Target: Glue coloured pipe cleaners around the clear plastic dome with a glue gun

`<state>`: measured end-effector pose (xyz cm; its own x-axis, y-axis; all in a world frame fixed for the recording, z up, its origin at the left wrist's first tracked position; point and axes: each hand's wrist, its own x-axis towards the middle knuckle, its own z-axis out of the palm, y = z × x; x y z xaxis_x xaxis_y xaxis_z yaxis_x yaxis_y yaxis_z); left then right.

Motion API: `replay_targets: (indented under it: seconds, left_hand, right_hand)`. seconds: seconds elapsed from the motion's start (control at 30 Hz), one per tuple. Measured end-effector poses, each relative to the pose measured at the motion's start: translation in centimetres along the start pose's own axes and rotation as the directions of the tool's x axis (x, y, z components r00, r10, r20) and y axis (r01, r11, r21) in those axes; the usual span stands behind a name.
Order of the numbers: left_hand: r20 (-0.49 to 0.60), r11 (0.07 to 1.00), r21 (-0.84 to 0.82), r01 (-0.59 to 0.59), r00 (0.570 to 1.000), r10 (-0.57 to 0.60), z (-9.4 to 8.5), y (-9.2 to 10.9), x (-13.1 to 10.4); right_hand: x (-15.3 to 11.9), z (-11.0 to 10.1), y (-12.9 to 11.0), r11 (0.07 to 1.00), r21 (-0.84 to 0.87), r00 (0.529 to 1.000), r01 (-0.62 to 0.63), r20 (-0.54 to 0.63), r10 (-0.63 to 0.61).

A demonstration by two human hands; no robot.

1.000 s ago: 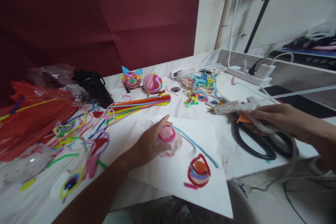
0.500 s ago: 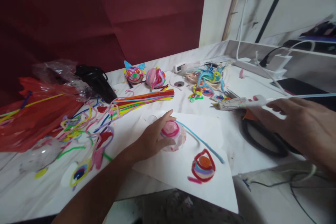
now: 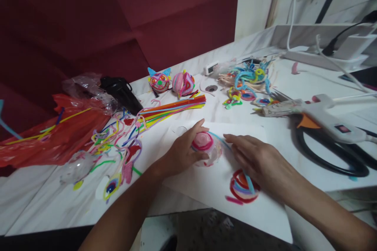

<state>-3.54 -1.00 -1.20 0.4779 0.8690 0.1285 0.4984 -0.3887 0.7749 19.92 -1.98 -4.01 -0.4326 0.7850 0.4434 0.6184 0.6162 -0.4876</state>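
Cupping the clear ball (image 3: pixel 214 156), pink coil and all, the left hand (image 3: pixel 182 151) has thumb and fingers spread around it, so that side's covered. The right hand (image 3: pixel 256 157) sits at 3 o'clock from the ball, over a blue pipe cleaner (image 3: pixel 217 136). Its middle is hidden, so can't tell if those fingers are pinching it. A blue end crosses the red-rimmed piece (image 3: pixel 236 190) at 4 o'clock, blocking some orange. Glue gun (image 3: pixel 326 115), between 2 and 3 o'clock, hides part of the scissors (image 3: pixel 321 135).
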Motion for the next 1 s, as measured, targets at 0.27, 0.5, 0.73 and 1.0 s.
replay_targets:
  seconds: [0.27,0.5,0.73,1.0]
  left_hand:
    - [-0.011,1.0,0.016,-0.008,1.0,0.008,0.0,-0.1,0.0]
    - [-0.003,0.999,0.036,-0.021,1.0,0.021,-0.1,0.1,0.2]
    - [-0.008,0.997,0.063,-0.037,0.999,0.038,0.0,0.0,0.1]
    - [-0.006,0.996,0.068,-0.061,0.998,0.061,0.0,-0.1,0.1]
  right_hand:
    - [0.5,-0.1,-1.2,0.975,0.164,0.988,-0.152,-0.014,0.156]
    - [-0.4,0.8,-2.6,0.987,0.112,0.987,-0.113,-0.105,0.125]
    - [-0.8,1.7,-3.5,0.99,0.04,0.981,-0.135,-0.135,0.139]
    - [-0.4,1.5,-4.4,0.967,0.142,0.968,-0.212,-0.107,0.228]
